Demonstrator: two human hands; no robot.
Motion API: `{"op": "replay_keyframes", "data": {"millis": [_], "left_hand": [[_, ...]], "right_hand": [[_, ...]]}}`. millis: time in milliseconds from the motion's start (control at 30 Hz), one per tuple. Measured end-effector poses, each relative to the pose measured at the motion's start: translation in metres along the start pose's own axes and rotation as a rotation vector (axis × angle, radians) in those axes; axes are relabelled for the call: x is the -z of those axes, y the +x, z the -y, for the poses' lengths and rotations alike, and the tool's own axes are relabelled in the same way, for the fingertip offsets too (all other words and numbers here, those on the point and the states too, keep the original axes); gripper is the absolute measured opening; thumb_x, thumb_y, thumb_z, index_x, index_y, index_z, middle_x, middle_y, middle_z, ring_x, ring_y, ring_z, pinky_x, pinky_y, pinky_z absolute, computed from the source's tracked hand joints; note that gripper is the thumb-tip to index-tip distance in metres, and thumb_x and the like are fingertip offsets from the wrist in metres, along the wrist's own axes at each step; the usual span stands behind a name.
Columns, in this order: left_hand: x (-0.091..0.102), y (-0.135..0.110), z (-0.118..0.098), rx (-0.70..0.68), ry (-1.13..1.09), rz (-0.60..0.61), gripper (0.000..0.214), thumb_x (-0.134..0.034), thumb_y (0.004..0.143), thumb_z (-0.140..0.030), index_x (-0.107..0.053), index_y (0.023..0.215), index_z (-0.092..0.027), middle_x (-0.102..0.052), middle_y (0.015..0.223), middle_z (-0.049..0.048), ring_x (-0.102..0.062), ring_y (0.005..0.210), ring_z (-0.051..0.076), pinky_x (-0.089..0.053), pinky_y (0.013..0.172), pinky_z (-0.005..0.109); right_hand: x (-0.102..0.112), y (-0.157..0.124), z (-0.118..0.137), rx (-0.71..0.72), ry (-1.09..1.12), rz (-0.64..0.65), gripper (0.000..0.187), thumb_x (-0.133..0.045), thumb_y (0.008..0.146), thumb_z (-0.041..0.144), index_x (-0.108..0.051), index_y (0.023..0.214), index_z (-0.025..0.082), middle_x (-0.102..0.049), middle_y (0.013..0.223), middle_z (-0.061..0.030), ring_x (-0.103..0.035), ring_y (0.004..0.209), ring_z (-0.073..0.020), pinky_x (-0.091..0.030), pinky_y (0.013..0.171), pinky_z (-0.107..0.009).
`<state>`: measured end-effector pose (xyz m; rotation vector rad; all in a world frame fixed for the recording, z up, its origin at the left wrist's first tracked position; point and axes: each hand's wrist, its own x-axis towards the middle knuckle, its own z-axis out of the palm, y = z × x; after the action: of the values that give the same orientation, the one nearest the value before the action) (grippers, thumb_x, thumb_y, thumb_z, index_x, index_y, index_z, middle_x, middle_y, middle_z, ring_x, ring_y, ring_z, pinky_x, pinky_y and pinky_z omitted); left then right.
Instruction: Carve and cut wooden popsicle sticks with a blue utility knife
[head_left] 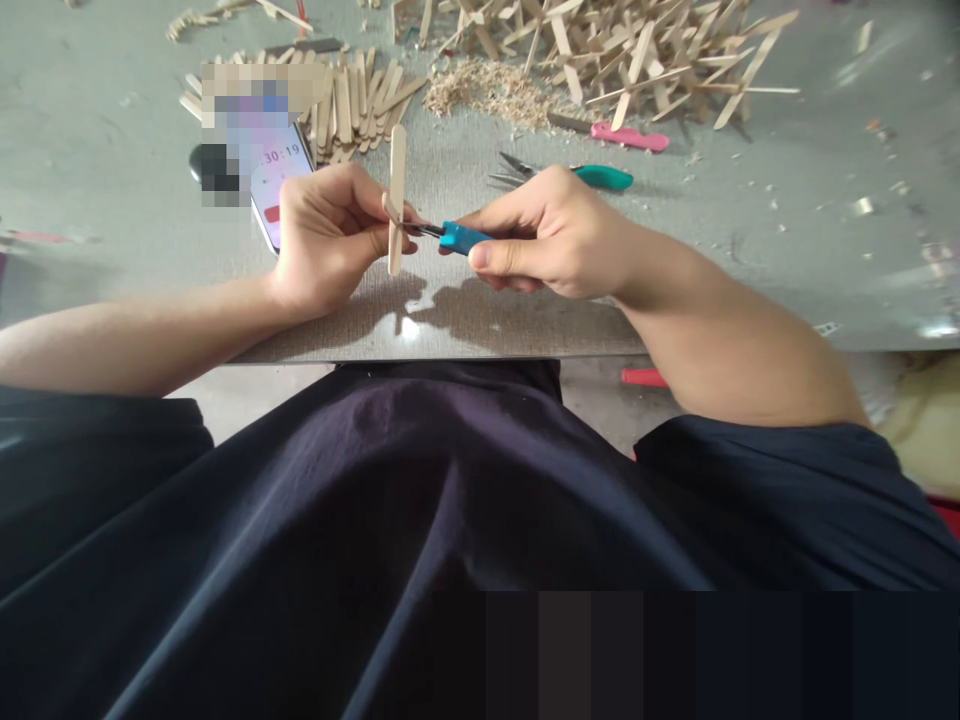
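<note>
My left hand [330, 232] is closed on a flat wooden stick [397, 165], holding it upright above the near edge of the grey table [112, 200]. A second short stick piece seems to cross it at the fingers. My right hand [544, 235] grips a small tool with a blue handle [461, 238]. Its dark metal tip touches the stick at about mid-height. Both hands are close together over the table's front edge.
A phone [281, 180] showing a timer lies behind my left hand. A heap of loose sticks [352, 100] lies beyond it, and a pile of assembled stick crosses [637, 50] sits at the back right. Sawdust [487, 92], green-handled pliers [592, 176] and a pink-handled tool [630, 137] lie nearby.
</note>
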<state>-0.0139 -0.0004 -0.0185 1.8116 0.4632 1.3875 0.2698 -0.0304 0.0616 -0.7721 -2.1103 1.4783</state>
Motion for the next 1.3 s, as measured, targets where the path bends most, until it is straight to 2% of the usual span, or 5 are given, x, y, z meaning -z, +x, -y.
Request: {"op": "replay_keyframes", "data": {"millis": [333,700,867,1067,1300], "left_hand": [[-0.002,0.003,-0.003,-0.014,-0.005,-0.017,0.027,-0.103,0.092,-0.035,-0.080,0.092,-0.020,-0.090,0.097,0.0038,-0.090,0.081,0.021,-0.081,0.071,0.033],[-0.017,0.008,-0.007,0.104,-0.003,0.007,0.065,-0.096,0.083,-0.073,-0.059,0.099,-0.022,-0.076,0.091,-0.0065,-0.093,0.102,0.030,-0.080,0.093,0.055],[-0.025,0.004,-0.022,0.147,0.033,-0.032,0.064,-0.089,0.090,-0.077,-0.055,0.096,-0.023,-0.080,0.092,-0.0032,-0.092,0.101,0.027,-0.080,0.092,0.051],[-0.030,0.006,-0.033,0.179,0.104,-0.042,0.073,-0.086,0.081,-0.089,-0.055,0.090,-0.024,-0.077,0.082,-0.0041,-0.092,0.096,0.026,-0.080,0.085,0.045],[-0.032,0.006,-0.038,0.092,0.093,-0.063,0.063,-0.093,0.088,-0.077,-0.061,0.090,-0.024,-0.082,0.086,-0.0029,-0.090,0.086,0.021,-0.078,0.073,0.037]], "right_hand": [[0.000,0.003,-0.004,0.008,0.031,0.020,0.033,-0.087,0.105,0.044,-0.073,0.089,0.018,-0.062,0.063,0.0036,-0.046,0.049,-0.0087,-0.032,0.045,-0.025],[0.009,-0.010,0.025,-0.010,0.006,0.003,0.045,-0.090,0.101,0.063,-0.080,0.094,0.020,-0.068,0.070,0.0012,-0.050,0.049,-0.0087,-0.033,0.041,-0.027],[0.011,-0.012,0.024,0.031,0.009,-0.012,0.041,-0.087,0.104,0.059,-0.081,0.095,0.020,-0.068,0.070,0.0006,-0.052,0.049,-0.0095,-0.036,0.042,-0.026],[0.013,-0.011,0.026,0.022,-0.053,0.016,0.033,-0.085,0.106,0.047,-0.079,0.090,0.020,-0.066,0.069,0.0015,-0.054,0.050,-0.0082,-0.037,0.044,-0.024],[0.012,-0.011,0.029,-0.001,-0.090,0.024,0.033,-0.086,0.105,0.047,-0.078,0.087,0.021,-0.067,0.069,-0.0003,-0.055,0.051,-0.0096,-0.039,0.044,-0.028]]}}
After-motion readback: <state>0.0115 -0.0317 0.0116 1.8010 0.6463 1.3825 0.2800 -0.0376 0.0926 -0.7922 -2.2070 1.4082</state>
